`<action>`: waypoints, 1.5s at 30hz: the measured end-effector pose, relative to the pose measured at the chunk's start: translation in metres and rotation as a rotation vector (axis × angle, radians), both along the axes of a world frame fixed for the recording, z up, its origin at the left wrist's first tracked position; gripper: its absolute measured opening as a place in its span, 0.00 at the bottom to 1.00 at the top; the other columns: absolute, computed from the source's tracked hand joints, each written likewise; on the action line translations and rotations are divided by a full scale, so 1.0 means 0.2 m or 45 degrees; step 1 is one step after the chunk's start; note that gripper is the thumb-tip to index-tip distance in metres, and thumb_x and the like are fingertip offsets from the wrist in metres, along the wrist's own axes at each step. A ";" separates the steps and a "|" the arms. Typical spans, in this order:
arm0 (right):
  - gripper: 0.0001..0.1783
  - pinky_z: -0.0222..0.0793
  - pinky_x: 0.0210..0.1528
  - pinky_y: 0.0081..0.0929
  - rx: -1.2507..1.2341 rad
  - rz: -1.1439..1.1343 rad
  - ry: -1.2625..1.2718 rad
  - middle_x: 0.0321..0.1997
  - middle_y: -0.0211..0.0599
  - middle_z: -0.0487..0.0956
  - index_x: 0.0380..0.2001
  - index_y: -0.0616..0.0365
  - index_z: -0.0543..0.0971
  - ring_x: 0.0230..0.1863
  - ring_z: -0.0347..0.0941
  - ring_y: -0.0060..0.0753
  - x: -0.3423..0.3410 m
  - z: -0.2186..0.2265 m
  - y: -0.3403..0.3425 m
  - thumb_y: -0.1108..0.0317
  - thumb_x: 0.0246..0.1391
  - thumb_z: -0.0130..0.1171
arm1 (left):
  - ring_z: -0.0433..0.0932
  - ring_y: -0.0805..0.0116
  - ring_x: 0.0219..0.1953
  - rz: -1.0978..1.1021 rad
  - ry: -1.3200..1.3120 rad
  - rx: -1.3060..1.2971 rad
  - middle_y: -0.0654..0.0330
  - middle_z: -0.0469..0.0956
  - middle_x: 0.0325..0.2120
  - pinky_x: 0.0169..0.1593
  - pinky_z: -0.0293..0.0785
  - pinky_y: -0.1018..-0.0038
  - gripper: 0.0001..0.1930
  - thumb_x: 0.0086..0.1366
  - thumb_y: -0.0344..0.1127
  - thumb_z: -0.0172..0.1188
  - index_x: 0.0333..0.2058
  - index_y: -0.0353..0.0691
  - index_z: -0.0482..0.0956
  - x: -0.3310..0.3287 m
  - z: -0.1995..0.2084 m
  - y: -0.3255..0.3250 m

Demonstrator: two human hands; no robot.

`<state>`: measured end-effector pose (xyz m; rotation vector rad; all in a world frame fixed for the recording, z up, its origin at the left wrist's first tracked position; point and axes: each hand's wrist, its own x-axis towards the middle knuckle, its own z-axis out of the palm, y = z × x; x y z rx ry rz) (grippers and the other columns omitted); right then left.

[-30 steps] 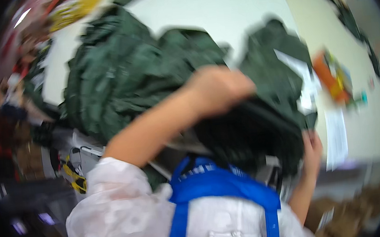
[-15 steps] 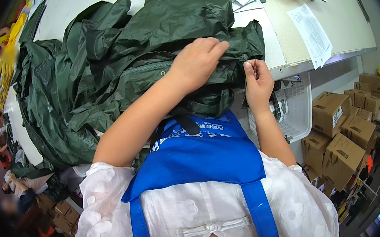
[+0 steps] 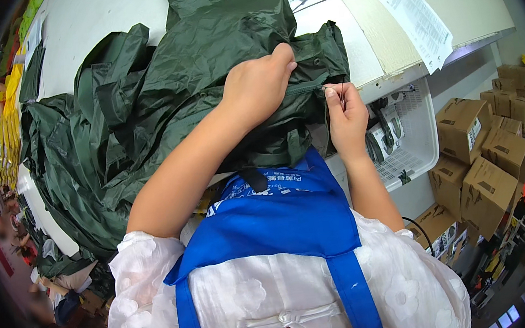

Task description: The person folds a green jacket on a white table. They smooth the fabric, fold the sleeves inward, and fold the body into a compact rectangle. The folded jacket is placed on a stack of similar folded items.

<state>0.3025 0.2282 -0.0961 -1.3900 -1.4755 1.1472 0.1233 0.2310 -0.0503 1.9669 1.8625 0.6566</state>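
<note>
A dark green, shiny raincoat (image 3: 202, 62) lies crumpled over the table's near edge. A zipper (image 3: 306, 88) runs along its front part, with small round snaps near it. My left hand (image 3: 259, 91) is closed on the fabric above the zipper, its fingertips partly hidden. To the right, at the zipper's end, my right hand (image 3: 347, 114) pinches the raincoat's edge between thumb and finger. A thin dark thing shows inside that hand, too small to make out.
Paper sheets (image 3: 416, 19) lie on the white table (image 3: 357, 34). Below its edge hangs a white plastic basket (image 3: 421, 142) with packets inside. Cardboard boxes (image 3: 487, 199) are piled at right. Yellow packages (image 3: 11, 125) line the far left, where other people are at work.
My left hand has gone from lying stretched over the fabric to gripping it. The zipper now reaches toward my right hand, which stays at the raincoat's edge. The view has shifted slightly.
</note>
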 end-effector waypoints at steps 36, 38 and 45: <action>0.10 0.63 0.34 0.17 -0.602 0.380 0.228 0.29 0.28 0.75 0.33 0.64 0.77 0.29 0.67 0.18 0.12 0.09 0.28 0.68 0.51 0.59 | 0.75 0.63 0.28 -0.075 -0.536 -0.119 0.55 0.76 0.26 0.32 0.70 0.73 0.06 0.59 0.30 0.58 0.35 0.37 0.73 0.00 -0.05 0.03; 0.10 0.62 0.31 0.19 -0.386 0.387 -0.027 0.26 0.30 0.75 0.30 0.64 0.76 0.26 0.65 0.20 0.11 0.08 0.27 0.67 0.51 0.60 | 0.77 0.58 0.30 -0.124 -0.402 -0.063 0.54 0.76 0.28 0.33 0.71 0.70 0.06 0.60 0.31 0.58 0.35 0.37 0.73 0.02 -0.05 0.02; 0.12 0.60 0.27 0.24 -0.068 0.186 -0.400 0.20 0.34 0.69 0.23 0.65 0.71 0.24 0.61 0.21 0.11 0.11 0.22 0.68 0.52 0.60 | 0.76 0.52 0.33 -0.233 -0.152 0.082 0.54 0.75 0.32 0.34 0.74 0.64 0.07 0.58 0.28 0.57 0.36 0.40 0.73 0.02 -0.07 0.00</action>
